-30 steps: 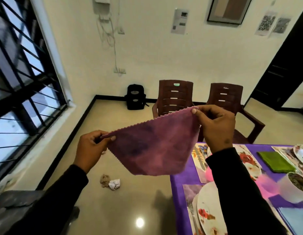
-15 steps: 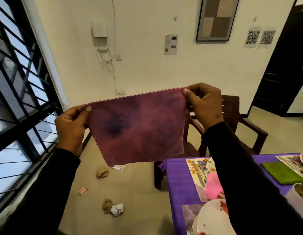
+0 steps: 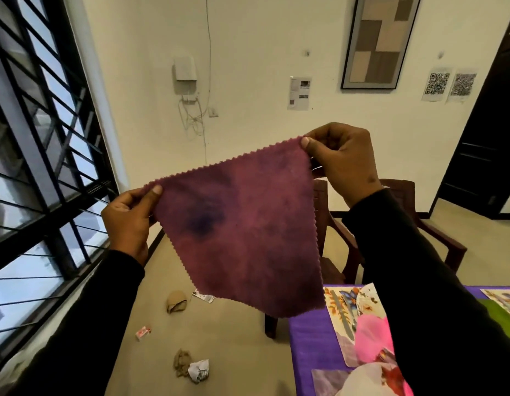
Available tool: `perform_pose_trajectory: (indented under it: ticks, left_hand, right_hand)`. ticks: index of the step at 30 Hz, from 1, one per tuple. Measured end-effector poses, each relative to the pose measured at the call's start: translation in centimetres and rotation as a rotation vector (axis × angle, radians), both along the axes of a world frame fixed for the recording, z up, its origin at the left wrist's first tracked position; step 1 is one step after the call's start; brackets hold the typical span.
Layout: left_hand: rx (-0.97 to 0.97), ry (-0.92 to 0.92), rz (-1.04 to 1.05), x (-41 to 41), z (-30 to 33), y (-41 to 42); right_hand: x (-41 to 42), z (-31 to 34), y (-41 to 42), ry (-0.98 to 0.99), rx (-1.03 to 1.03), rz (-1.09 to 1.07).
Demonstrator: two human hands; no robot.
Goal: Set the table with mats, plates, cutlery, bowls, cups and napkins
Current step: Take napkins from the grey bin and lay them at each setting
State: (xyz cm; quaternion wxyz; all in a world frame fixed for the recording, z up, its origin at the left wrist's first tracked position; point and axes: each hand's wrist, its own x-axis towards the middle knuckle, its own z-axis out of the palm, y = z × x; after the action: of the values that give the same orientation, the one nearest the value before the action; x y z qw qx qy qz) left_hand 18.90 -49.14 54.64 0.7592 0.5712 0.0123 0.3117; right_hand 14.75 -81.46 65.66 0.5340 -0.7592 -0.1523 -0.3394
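White wall and barred window (image 3: 33,155) back a napkin (image 3: 242,230) held mid-frame, top edge rising rightward, bottom corner pointing down. Left hand (image 3: 128,221) pinches its lower-left corner, right hand (image 3: 342,161) its upper-right; table (image 3: 310,332) sits lower right.

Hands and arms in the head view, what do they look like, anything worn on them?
Both arms wear long black sleeves reaching the wrists. The left hand and right hand are bare: no gloves, and no rings or watch can be seen. The fingernails are short. No markings show on the sleeves.
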Motion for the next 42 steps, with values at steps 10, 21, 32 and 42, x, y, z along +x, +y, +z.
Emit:
perform_pose_trajectory:
  ticks: [10, 21, 32, 42]
  left_hand:
    - [0.027, -0.047, -0.197, -3.8, 2.1, 2.4]
    - [0.195, -0.033, 0.052, -3.4, 3.0, -2.2]
    - [0.388, -0.073, -0.157, -9.9, 3.8, -8.3]
    - [-0.039, 0.115, -0.597, -7.7, 3.1, -0.2]
  right_hand:
    - [-0.5, -2.0, -3.4, 0.203, 0.359, 0.369]
    - [2.3, -7.0, 1.6, 0.088, 0.291, -0.315]
    - [-4.2, -7.1, 7.3, 0.058, 0.124, 0.049]
    - [-2.9, -6.1, 2.1, 0.378, 0.607, 0.885]
